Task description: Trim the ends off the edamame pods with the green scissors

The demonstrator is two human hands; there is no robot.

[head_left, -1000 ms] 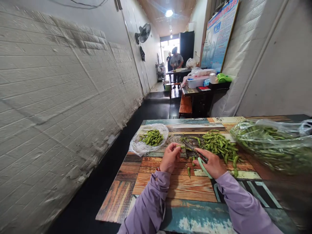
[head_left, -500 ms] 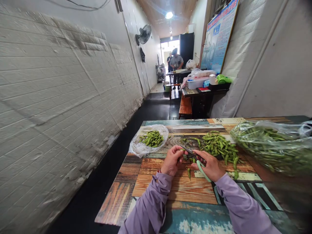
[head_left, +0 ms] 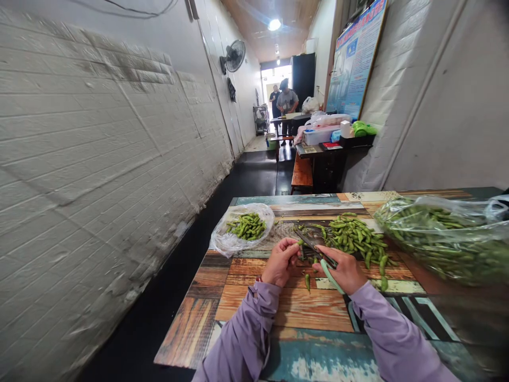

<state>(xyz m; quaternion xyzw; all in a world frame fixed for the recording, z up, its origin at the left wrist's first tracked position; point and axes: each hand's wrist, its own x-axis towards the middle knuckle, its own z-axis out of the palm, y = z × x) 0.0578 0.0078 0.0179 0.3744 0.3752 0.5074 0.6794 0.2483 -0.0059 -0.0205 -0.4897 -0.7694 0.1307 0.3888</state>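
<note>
My left hand (head_left: 280, 261) pinches a green bean pod (head_left: 299, 243) over the painted wooden table (head_left: 278, 307). My right hand (head_left: 345, 270) grips scissors (head_left: 318, 254) with pale green handles, the blades pointing at the pod. A loose pile of green pods (head_left: 356, 237) lies just beyond my right hand. A single pod (head_left: 307, 280) lies on the table between my hands. To the left, an open clear bag (head_left: 242, 228) holds a small heap of pods.
A large clear plastic bag of pods (head_left: 445, 239) fills the table's right side. A white brick wall (head_left: 99, 175) runs along the left. Ahead stand a bench (head_left: 303, 172), a cluttered table (head_left: 334, 140) and two people (head_left: 284, 101) far down the corridor.
My left hand and the pod have shifted slightly right and nearer to the scissors. The scissor blades have swung up toward the pod.
</note>
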